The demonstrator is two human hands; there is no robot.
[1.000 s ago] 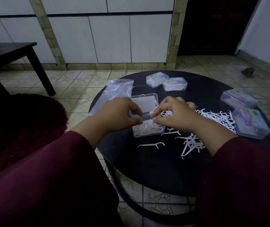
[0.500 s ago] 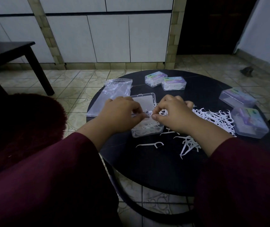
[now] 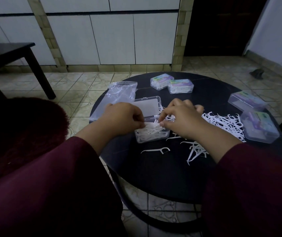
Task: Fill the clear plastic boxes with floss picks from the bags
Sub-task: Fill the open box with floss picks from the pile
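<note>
Head view shows your work from the left edge inward. Beyond your left hand (image 3: 122,117), toward the far left rim of the round desk (image 3: 154,171), lies a clear plastic bag (image 3: 118,96), crumpled and seemingly emptied. Your left hand hovers over the open box (image 3: 151,134), fingers curled, pinching one end of a small bundle of floss picks (image 3: 152,126) right above the box's tray. The box lid (image 3: 147,106) stands tilted open just behind your knuckles. Your right hand (image 3: 182,118) meets the left over the same bundle, thumb and fingertips pinching its other end, so both hands hold the picks together.

Below your right hand a single pick (image 3: 155,150) lies alone on the desk, and a few more are scattered beside it. To the right of your right wrist spreads the loose pile of picks (image 3: 222,122). Past your hands, at the far side, two closed boxes (image 3: 171,84) sit touching; two more closed boxes (image 3: 254,117) rest at the right rim, beyond the pile.

The tray already looks well stocked, so I judge you are near closing it. The risks: picks pressed in crosswise may stick up over the rim and stop the lid latching; letting go unevenly could spill the bundle onto the desk; and your right sleeve hangs close to the pile and could sweep picks off the edge.
</note>
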